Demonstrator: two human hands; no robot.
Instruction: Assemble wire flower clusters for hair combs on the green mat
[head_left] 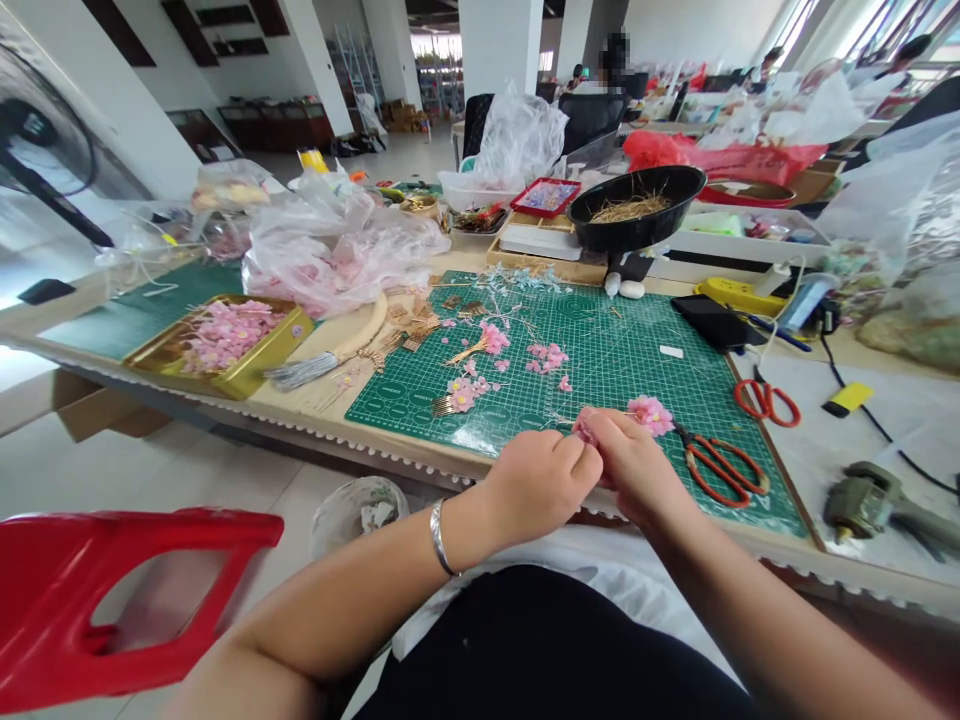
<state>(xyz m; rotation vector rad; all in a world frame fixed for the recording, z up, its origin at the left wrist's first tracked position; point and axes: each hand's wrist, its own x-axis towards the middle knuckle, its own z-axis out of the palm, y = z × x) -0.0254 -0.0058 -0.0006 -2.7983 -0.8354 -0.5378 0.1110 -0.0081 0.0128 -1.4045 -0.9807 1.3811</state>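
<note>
My left hand (541, 482) and my right hand (636, 462) meet over the front edge of the green cutting mat (637, 345). Both are closed, fingertips together, on a small pink flower (585, 431), mostly hidden by the fingers. Thin pale wires (556, 418) show just beyond them. Right beside my right hand lies a pink flower cluster (651, 415), then scissors (726, 470) with orange-wrapped handles. Farther left on the mat are a flower-trimmed hair comb (460, 396), a stemmed pink flower bunch (491, 340) and loose pink blossoms (547, 357).
A gold tin (259, 355) of pink flowers stands at left near a silvery wire bundle (304, 370). Plastic bags (337, 250) and a black bowl (637, 205) sit behind. At right lie small red-handled scissors (766, 402) and a glue gun (862, 500). A red stool (142, 600) stands below left.
</note>
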